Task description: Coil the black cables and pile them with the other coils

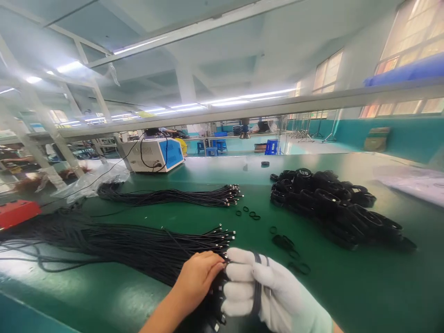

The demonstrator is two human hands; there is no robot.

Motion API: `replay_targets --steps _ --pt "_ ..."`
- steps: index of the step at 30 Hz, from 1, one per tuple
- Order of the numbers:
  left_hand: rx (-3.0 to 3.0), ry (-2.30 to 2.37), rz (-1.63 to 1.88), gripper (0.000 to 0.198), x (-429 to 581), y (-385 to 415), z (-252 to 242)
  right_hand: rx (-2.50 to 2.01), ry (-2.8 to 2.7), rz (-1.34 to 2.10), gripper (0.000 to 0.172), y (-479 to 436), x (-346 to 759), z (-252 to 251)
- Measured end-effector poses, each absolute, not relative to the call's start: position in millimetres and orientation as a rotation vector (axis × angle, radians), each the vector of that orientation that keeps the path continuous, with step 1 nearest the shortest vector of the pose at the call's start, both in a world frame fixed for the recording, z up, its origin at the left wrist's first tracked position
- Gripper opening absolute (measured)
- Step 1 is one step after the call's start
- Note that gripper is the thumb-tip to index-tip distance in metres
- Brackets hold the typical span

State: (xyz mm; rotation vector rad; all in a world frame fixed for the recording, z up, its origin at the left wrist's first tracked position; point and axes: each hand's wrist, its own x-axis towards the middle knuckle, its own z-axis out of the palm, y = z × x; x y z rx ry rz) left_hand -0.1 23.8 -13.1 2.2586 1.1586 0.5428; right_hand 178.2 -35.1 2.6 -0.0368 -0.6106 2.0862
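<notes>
Thin dark stretchy bands (257, 296) are worn across the white-gloved right hand (258, 284), its fingers curled. Beside it, long black cables (138, 245) on the green table (194, 216) are touched by the bare left hand (198, 276); whether anything is gripped cannot be told. Farther off, black loops (324, 196) are heaped.

The left hand (198, 277), bare, curls palm-down. Just right of it, the white-gloved right hand (268, 284) flexes leftward.
</notes>
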Motion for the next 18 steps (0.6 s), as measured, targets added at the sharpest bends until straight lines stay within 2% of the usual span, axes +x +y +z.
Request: replay_targets --steps 3,6,10,14,18 --pt "2.638 1.284 0.554 0.025 -0.3 7.5 -20.6 -0.117 -0.600 1.931 0.023 -27.3 186.8 1.5" --pt "2.914 1.145 0.586 0.019 11.2 -14.7 -24.9 -0.188 -0.628 1.851 0.018 -23.0 190.5 -4.6" --pt "3.032 1.025 0.707 0.014 21.8 -28.8 -14.1 -0.522 -0.712 1.821 0.030 -29.4 186.8 -14.2" --pt "2.945 0.972 0.607 0.006 9.6 -24.2 21.0 -0.493 -0.965 2.050 0.022 -42.2 179.4 -16.8" --pt "2.626 0.909 0.478 0.007 -4.8 -14.1 40.4 -0.305 -0.919 2.296 0.035 -49.3 169.0 -23.0"
